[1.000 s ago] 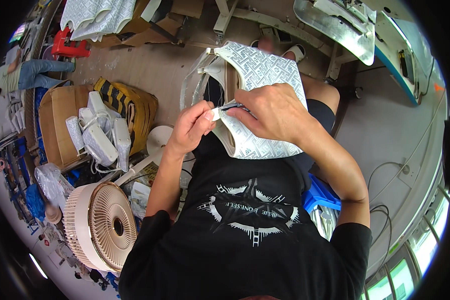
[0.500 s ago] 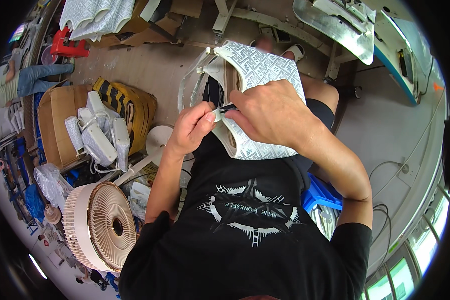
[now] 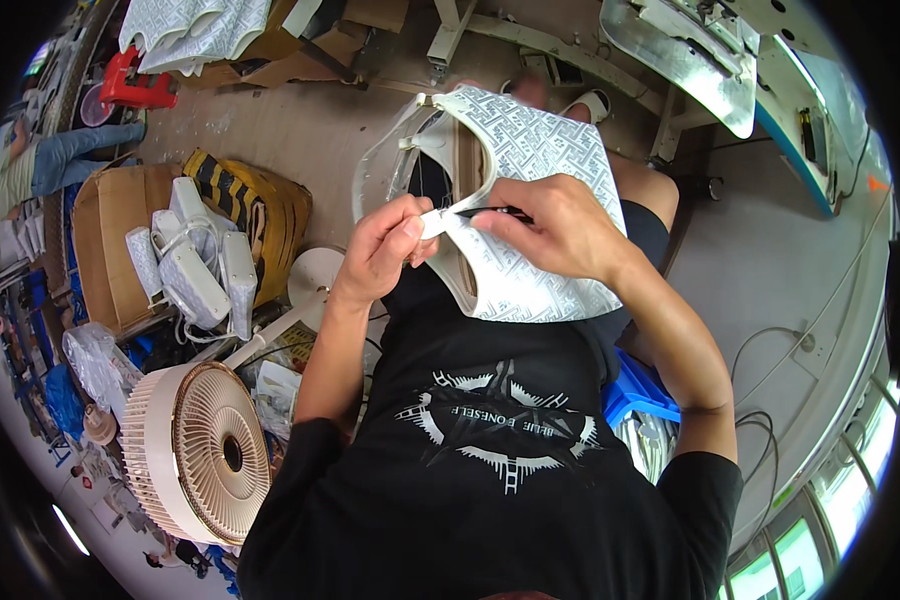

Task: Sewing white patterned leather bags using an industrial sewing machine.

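Observation:
Across my lap lies a white bag (image 3: 555,150) with a grey geometric pattern, its opening and zipper turned toward the left. My left hand (image 3: 382,248) is closed, pinching a white strap end (image 3: 433,224) at the bag's edge. In my right hand (image 3: 568,228) is a slim black tool (image 3: 505,212), gripped between thumb and fingers. Its tip points left and meets the strap close to my left fingertips. What kind of tool it is cannot be made out. Clear plastic film (image 3: 375,165) sticks out beyond the bag's opening.
A round fan (image 3: 205,450) stands at the lower left. Beyond it, several patterned white bags (image 3: 195,265) are piled beside a cardboard box (image 3: 115,240) and a yellow-black wrapped bundle (image 3: 270,210). A blue crate (image 3: 638,385) sits by my right side. Machine tables edge the far right.
My right hand has drawn back slightly to the right and opened out a little, showing more of the black tool. More of the white strap end now shows at my left fingers.

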A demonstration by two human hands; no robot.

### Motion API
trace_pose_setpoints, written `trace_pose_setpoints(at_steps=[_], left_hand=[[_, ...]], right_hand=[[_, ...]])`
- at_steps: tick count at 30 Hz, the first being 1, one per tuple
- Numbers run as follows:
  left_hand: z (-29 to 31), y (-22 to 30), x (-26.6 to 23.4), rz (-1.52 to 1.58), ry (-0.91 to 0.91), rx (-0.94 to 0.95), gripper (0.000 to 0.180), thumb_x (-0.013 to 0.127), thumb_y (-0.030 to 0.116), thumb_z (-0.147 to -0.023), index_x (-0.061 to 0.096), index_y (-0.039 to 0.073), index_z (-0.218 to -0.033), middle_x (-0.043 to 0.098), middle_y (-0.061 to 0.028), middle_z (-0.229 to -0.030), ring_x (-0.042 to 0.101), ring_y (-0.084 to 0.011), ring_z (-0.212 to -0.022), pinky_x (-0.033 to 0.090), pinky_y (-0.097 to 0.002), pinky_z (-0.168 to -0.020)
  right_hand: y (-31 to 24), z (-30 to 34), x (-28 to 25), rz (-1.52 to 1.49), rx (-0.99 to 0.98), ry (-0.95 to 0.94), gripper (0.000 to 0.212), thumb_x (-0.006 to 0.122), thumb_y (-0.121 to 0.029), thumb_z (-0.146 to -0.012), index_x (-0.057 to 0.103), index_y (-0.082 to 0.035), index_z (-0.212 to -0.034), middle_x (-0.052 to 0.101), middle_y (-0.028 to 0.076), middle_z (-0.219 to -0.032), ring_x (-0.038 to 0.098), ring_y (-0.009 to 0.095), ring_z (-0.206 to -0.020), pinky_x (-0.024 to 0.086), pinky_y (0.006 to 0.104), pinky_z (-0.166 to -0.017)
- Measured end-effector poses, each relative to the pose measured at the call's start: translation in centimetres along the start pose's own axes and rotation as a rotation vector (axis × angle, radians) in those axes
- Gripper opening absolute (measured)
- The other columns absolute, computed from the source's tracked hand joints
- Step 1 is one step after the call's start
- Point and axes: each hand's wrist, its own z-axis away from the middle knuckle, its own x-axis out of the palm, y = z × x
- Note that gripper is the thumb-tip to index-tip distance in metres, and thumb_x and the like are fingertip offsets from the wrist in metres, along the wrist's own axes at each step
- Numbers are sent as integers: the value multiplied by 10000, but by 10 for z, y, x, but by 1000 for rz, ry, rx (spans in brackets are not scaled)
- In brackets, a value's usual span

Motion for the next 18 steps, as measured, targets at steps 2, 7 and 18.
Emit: trace_pose_setpoints(at_steps=[2, 7, 18], left_hand=[[0, 2, -1, -31, -17, 7, 322, 476, 224, -1093, 455, 38, -831, 461, -39, -756, 440, -121, -634, 382, -284, -576], [-2, 4, 0, -82, -55, 12, 326, 477, 233, -1094, 450, 42, -831, 456, -36, -755, 431, -116, -635, 372, -278, -577], [-3, 7, -3, -168, -67, 20, 312, 487, 213, -1103, 463, 47, -840, 511, -33, -757, 443, -104, -644, 378, -273, -596]], right_hand=[[-5, 5, -6, 81, -14, -23, 288, 704, -338, -966, 699, -51, -947, 656, 150, -655, 671, 380, -646, 499, 459, -586], [-22, 2, -19, 258, -40, -110, 292, 714, -336, -958, 683, -48, -916, 661, 139, -666, 671, 385, -653, 498, 475, -594], [-34, -4, -16, 390, -130, -86, 310, 699, -339, -964, 643, -58, -848, 636, 132, -625, 666, 372, -634, 490, 473, -570]])
